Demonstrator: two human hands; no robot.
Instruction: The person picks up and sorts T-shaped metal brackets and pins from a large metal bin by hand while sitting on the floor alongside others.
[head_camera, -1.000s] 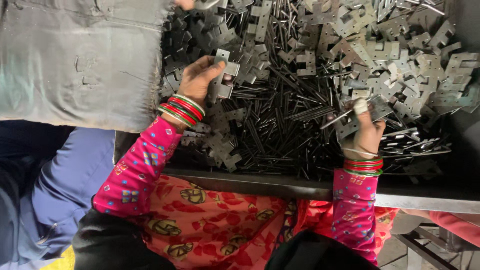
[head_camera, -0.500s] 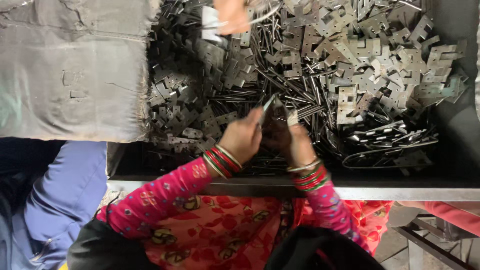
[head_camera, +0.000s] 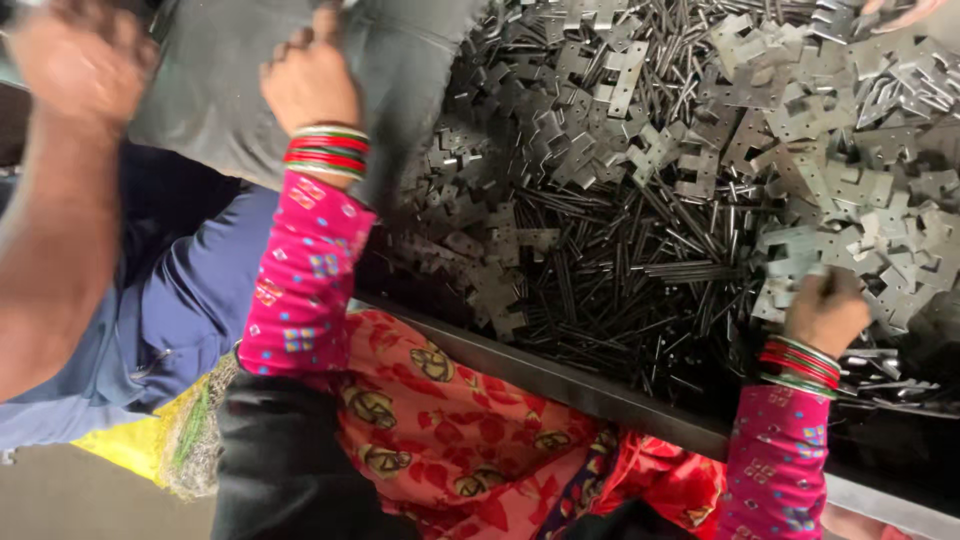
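Left hand (head_camera: 308, 80) now up gripping grey sack (head_camera: 230, 90), right hand (head_camera: 825, 312) clutching flat notched grey metal plates (head_camera: 790, 255)

sleeves (head_camera: 305, 270) pink, dotted | bangles (head_camera: 327, 152) red-green | plates (head_camera: 850, 200) grey

A large grey sack (head_camera: 230, 90) is lying at the upper left beside the heaped metal parts, the only package showing; no labels, signs or screens.
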